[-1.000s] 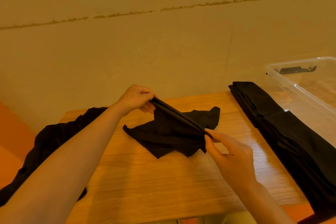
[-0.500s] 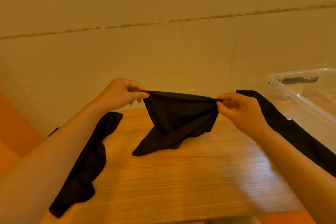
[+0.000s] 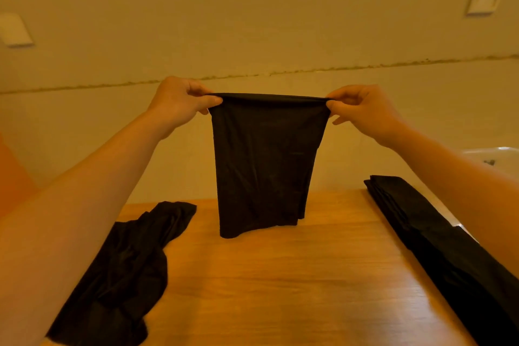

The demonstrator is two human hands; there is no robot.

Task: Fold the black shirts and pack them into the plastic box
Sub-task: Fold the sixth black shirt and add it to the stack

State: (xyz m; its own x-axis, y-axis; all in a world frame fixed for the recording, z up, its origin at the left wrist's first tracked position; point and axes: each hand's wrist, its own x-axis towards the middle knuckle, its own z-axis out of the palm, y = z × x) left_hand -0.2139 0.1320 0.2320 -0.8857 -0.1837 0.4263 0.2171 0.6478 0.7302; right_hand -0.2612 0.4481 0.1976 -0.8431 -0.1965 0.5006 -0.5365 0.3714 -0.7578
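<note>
Wooden table [image 3: 280,289] below a black shirt [image 3: 264,163] held up.
Left hand [image 3: 179,104] and right hand [image 3: 362,109] pinched its top corners; it looked soft, light, limp.

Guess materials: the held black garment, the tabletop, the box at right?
Held garment: thin, soft knit-like fabric, matte; it hangs limp from both pinching hands.
Tabletop: wood or wood-look laminate; grain lines, slight sheen.
Box: translucent, pale plastic; only its rim shows.
</note>
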